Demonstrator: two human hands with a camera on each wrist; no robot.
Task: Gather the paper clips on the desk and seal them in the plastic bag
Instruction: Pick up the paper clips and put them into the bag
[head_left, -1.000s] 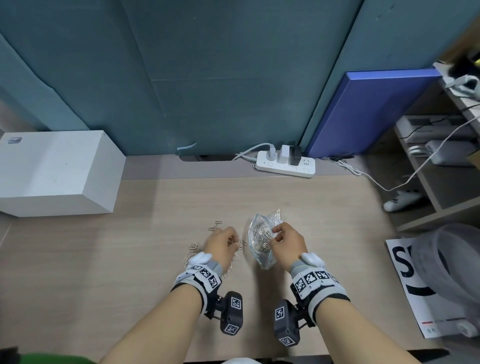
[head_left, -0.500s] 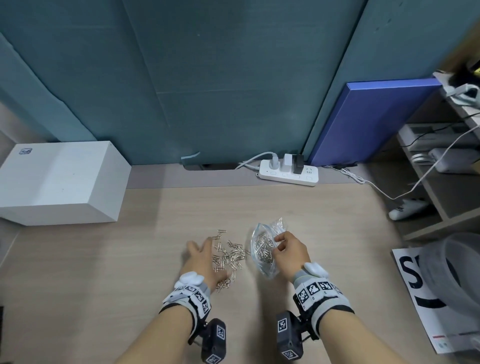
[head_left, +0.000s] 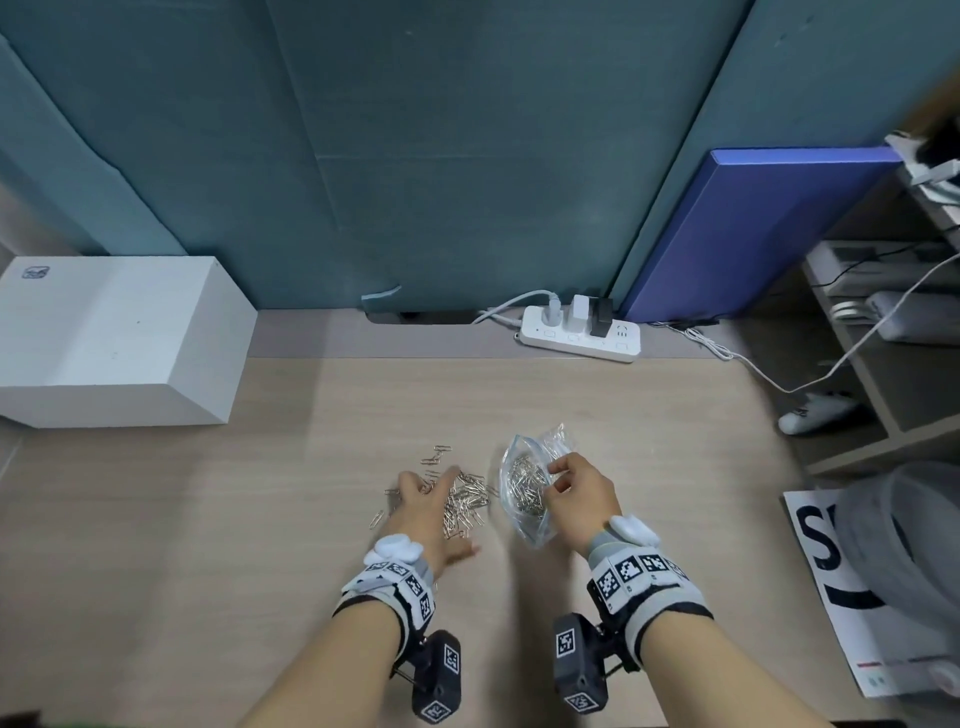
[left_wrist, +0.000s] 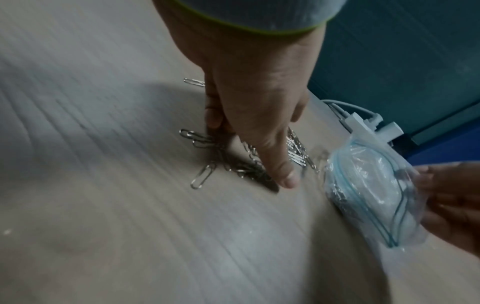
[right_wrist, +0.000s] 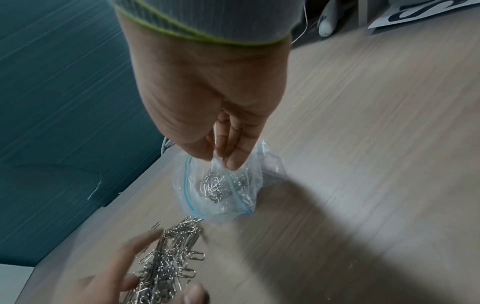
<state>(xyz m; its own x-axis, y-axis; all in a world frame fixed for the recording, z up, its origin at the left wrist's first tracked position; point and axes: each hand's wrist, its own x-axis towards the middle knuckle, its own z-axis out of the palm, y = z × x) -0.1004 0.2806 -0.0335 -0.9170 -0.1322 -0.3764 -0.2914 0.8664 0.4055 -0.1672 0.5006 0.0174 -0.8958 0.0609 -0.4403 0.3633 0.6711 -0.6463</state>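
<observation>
A heap of silver paper clips lies on the wooden desk. My left hand lies spread over the heap with straight fingers touching the clips. To its right stands a clear plastic zip bag with a blue seal strip, its mouth open toward the heap and several clips inside. My right hand pinches the bag's upper edge between thumb and fingers and holds the mouth up.
A white box stands at the back left. A white power strip with plugs lies at the back edge by a blue board. A printed sheet hangs off the right edge, shelves beyond.
My left hand went from a curled grip near the bag out to the left and now lies spread flat on the clip heap. The right hand keeps holding the bag.
</observation>
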